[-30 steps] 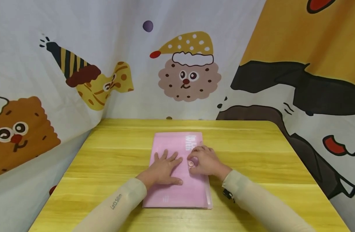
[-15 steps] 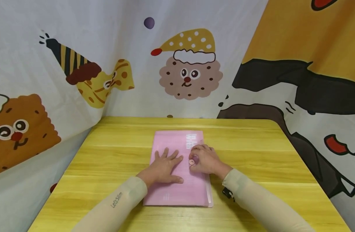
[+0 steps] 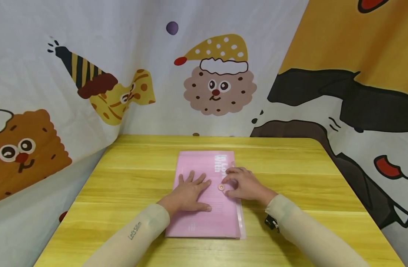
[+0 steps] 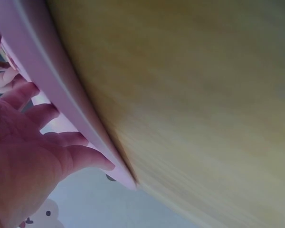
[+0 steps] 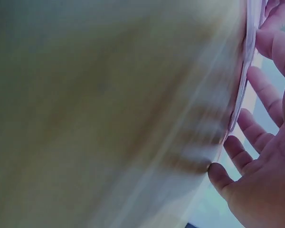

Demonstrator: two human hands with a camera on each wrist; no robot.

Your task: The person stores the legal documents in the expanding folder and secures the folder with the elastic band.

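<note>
A pink document folder (image 3: 207, 218) with white lettering lies flat on the table. On its right half sits a small round button clasp (image 3: 221, 187). My left hand (image 3: 189, 194) rests on the folder with its fingers spread. Just right of the clasp is my right hand (image 3: 246, 184), thumb and index finger apart on either side of it and nothing between them. In the right wrist view, the right hand's fingers (image 5: 263, 95) are loosely bent along the folder's edge (image 5: 242, 85). The left wrist view has the left fingers (image 4: 85, 159) stretched over the folder's pink edge (image 4: 66, 85).
The wooden table (image 3: 130, 181) has a light yellow grain. Behind it hangs a cloth (image 3: 163, 118) printed with cartoon biscuits. A dark wrist camera (image 3: 272, 222) is strapped at the right cuff.
My right thumb and fingers have spread off the button clasp, and the hand has drawn slightly right, leaving the clasp in plain sight. The left hand stays on the folder.
</note>
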